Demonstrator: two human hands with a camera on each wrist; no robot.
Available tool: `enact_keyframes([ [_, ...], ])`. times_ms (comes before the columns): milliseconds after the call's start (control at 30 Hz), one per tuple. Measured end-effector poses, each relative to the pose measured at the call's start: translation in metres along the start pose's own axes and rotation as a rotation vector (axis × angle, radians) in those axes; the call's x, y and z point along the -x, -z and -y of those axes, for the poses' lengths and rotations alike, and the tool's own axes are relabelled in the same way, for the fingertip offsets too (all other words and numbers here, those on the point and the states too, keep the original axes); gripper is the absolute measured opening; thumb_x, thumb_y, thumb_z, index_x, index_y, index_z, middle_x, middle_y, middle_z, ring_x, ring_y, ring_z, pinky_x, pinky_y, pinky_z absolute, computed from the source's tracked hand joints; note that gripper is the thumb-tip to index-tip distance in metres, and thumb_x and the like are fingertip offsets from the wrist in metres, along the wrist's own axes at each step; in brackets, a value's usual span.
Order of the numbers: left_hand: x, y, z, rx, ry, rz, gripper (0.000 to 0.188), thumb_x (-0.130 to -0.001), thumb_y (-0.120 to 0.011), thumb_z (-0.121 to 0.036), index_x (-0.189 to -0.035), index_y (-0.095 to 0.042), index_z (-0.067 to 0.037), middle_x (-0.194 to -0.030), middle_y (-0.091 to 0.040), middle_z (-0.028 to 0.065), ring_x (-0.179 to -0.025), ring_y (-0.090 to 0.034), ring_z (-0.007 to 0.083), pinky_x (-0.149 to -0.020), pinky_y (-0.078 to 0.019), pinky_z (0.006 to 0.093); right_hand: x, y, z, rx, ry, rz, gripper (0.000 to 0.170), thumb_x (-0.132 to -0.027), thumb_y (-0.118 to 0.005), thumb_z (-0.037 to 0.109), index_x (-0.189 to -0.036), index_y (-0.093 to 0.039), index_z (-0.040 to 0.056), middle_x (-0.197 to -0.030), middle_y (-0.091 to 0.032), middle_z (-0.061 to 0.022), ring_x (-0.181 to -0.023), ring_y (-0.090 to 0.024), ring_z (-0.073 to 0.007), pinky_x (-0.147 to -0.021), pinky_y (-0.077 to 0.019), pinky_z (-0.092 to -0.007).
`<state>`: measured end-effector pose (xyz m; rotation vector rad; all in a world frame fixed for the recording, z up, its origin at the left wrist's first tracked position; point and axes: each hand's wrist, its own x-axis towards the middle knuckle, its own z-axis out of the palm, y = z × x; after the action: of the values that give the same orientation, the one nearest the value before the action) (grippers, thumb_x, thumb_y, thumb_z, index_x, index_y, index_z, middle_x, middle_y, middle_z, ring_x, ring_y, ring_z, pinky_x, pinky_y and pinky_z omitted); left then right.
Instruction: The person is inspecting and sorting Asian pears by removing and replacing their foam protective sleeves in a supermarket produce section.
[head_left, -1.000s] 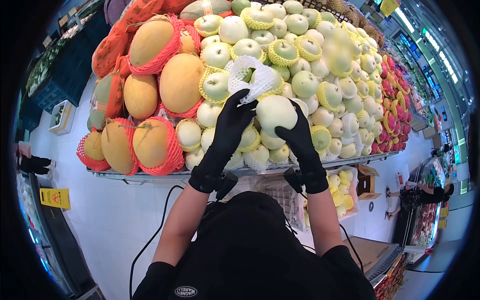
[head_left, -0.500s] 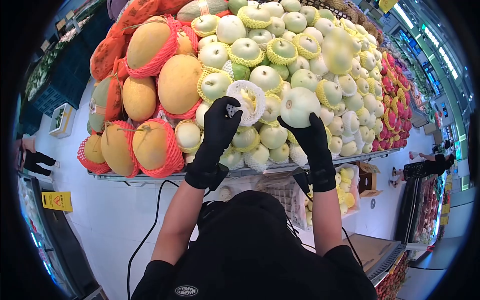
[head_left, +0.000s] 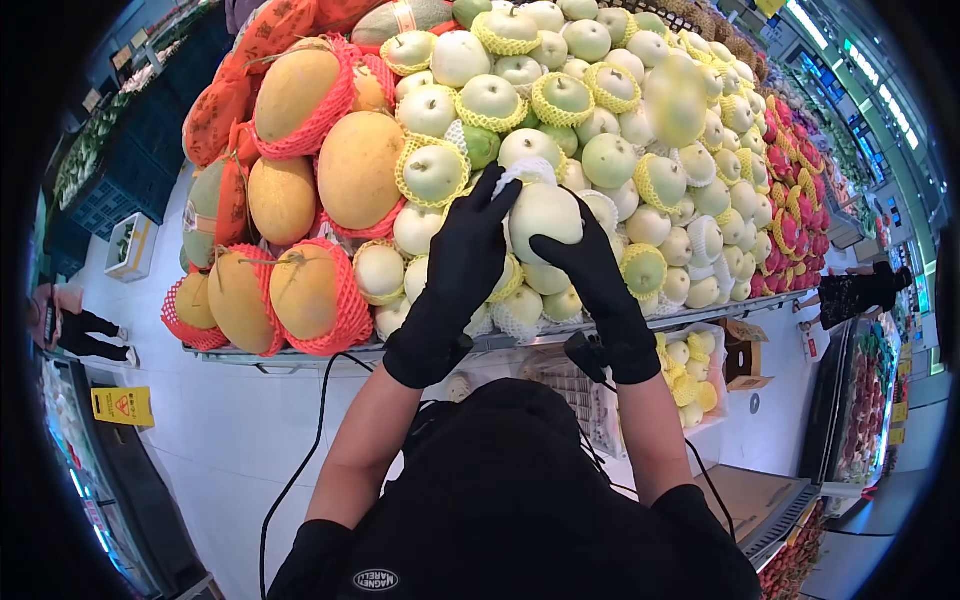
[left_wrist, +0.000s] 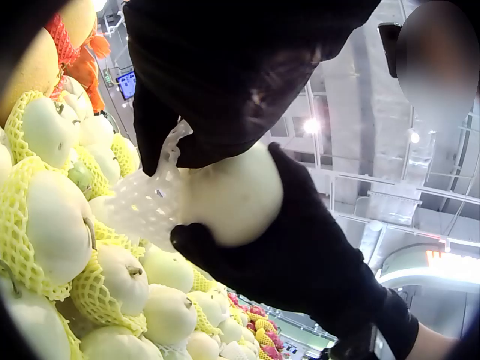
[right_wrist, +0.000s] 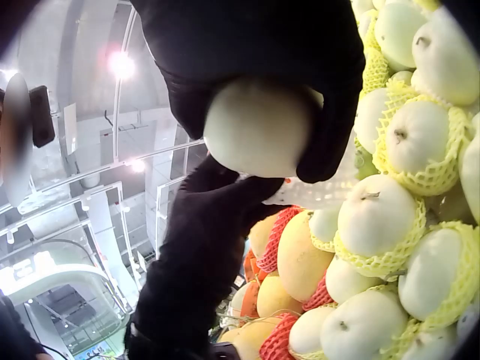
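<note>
My gloved right hand (head_left: 592, 262) grips a pale round melon (head_left: 545, 226), fingers and thumb around its right side. In my gloved left hand (head_left: 468, 252) is a white foam net sleeve (head_left: 527, 172), its edge pinched between the fingers. In the left wrist view the sleeve (left_wrist: 146, 206) hangs against one end of the melon (left_wrist: 234, 196), and the left fingers overlap the melon's top. From the right wrist, the melon (right_wrist: 259, 127) fills the right hand's grasp, with the left hand close below it. Both hands are above a pile of similar melons (head_left: 432, 172).
Orange melons (head_left: 362, 168) in red nets are heaped at left on the same stand. Dragon fruit (head_left: 785, 225) lies at its right end. Below the front edge stands a crate of yellow-netted fruit (head_left: 690, 380). A yellow floor sign (head_left: 122, 406) and bystanders are farther off.
The melon and sleeve were together, then apart with the sleeve's ring opening showing. Now the right hand has brought the melon back left against the sleeve.
</note>
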<state>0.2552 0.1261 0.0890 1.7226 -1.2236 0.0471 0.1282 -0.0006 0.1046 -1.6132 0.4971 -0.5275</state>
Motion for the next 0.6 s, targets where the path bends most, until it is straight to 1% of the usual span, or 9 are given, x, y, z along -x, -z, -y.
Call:
enact_keyframes([
  [100,0.003,0.003,-0.009,0.006,-0.105,0.010,0.067,-0.072,-0.052,0.013,-0.133,-0.053,-0.016,-0.142,-0.044,0.0187,-0.122,-0.049,0.0363,-0.097,-0.0452,0.0405,-0.004,0.000,0.001,0.044,0.026,-0.072,0.086,-0.069,-0.084,0.021,-0.139,-0.037,0.0014,-0.126,-0.053,-0.0128,-0.112,-0.055,-0.0220,-0.092,-0.0495,-0.0344],
  [167,0.005,0.000,-0.006,0.093,-0.224,-0.019,0.066,-0.075,-0.061,0.009,-0.135,-0.050,-0.014,-0.142,-0.043,0.0181,-0.117,-0.052,0.0350,-0.094,-0.0460,0.0422,-0.007,0.002,-0.006,0.064,0.067,-0.114,0.085,-0.067,-0.085,0.021,-0.137,-0.039,0.0015,-0.124,-0.054,-0.0121,-0.109,-0.056,-0.0215,-0.090,-0.0506,-0.0336],
  [233,0.009,0.001,-0.009,0.208,-0.270,-0.043,0.067,-0.076,-0.066,0.005,-0.138,-0.046,-0.011,-0.141,-0.044,0.0163,-0.113,-0.053,0.0319,-0.089,-0.0484,0.0406,-0.005,0.004,-0.009,0.061,0.100,-0.138,0.086,-0.068,-0.083,0.018,-0.139,-0.038,0.0018,-0.127,-0.052,-0.0124,-0.115,-0.053,-0.0216,-0.096,-0.0465,-0.0348],
  [300,0.010,-0.005,-0.008,0.659,-0.018,-0.141,0.073,-0.077,-0.073,0.001,-0.140,-0.037,-0.005,-0.140,-0.045,0.0117,-0.098,-0.059,0.0164,-0.073,-0.0515,0.0280,-0.003,0.008,-0.008,0.110,0.182,-0.099,0.080,-0.074,-0.078,0.013,-0.141,-0.036,0.0007,-0.132,-0.049,-0.0121,-0.121,-0.049,-0.0200,-0.101,-0.0428,-0.0345],
  [367,0.002,0.004,-0.005,0.642,0.205,-0.118,0.069,-0.076,-0.077,-0.006,-0.136,-0.042,-0.004,-0.133,-0.049,0.0089,-0.095,-0.058,0.0147,-0.069,-0.0506,0.0262,-0.002,0.008,-0.007,0.088,0.166,-0.103,0.085,-0.070,-0.080,0.015,-0.141,-0.036,0.0023,-0.132,-0.049,-0.0120,-0.121,-0.049,-0.0216,-0.102,-0.0417,-0.0357],
  [400,-0.001,0.002,0.004,0.533,0.221,-0.071,0.065,-0.075,-0.079,-0.009,-0.132,-0.048,-0.005,-0.131,-0.051,0.0089,-0.102,-0.058,0.0173,-0.078,-0.0502,0.0285,-0.002,0.008,-0.008,0.083,0.163,-0.105,0.088,-0.067,-0.083,0.017,-0.141,-0.037,0.0034,-0.131,-0.049,-0.0125,-0.120,-0.049,-0.0226,-0.101,-0.0423,-0.0367],
  [500,0.001,-0.003,0.018,0.402,0.003,-0.062,0.061,-0.079,-0.074,-0.004,-0.134,-0.047,-0.006,-0.136,-0.049,0.0069,-0.113,-0.054,0.0184,-0.089,-0.0463,0.0306,-0.004,0.011,-0.015,0.089,0.177,-0.075,0.091,-0.065,-0.085,0.019,-0.140,-0.038,0.0045,-0.130,-0.049,-0.0129,-0.119,-0.050,-0.0233,-0.100,-0.0429,-0.0378],
  [533,0.000,-0.005,0.017,0.514,0.014,-0.075,0.059,-0.075,-0.080,-0.010,-0.127,-0.053,-0.004,-0.127,-0.055,0.0098,-0.117,-0.053,0.0228,-0.101,-0.0403,0.0348,-0.006,0.011,-0.016,0.094,0.185,-0.060,0.090,-0.065,-0.085,0.019,-0.140,-0.038,0.0046,-0.130,-0.049,-0.0128,-0.120,-0.049,-0.0232,-0.101,-0.0428,-0.0379],
  [600,0.002,-0.004,0.011,0.663,0.069,-0.032,0.056,-0.077,-0.078,-0.009,-0.126,-0.053,-0.003,-0.127,-0.056,0.0099,-0.117,-0.052,0.0217,-0.101,-0.0406,0.0350,-0.004,0.012,-0.012,0.126,0.201,-0.054,0.090,-0.065,-0.085,0.018,-0.140,-0.038,0.0043,-0.130,-0.049,-0.0129,-0.120,-0.050,-0.0231,-0.101,-0.0430,-0.0379],
])
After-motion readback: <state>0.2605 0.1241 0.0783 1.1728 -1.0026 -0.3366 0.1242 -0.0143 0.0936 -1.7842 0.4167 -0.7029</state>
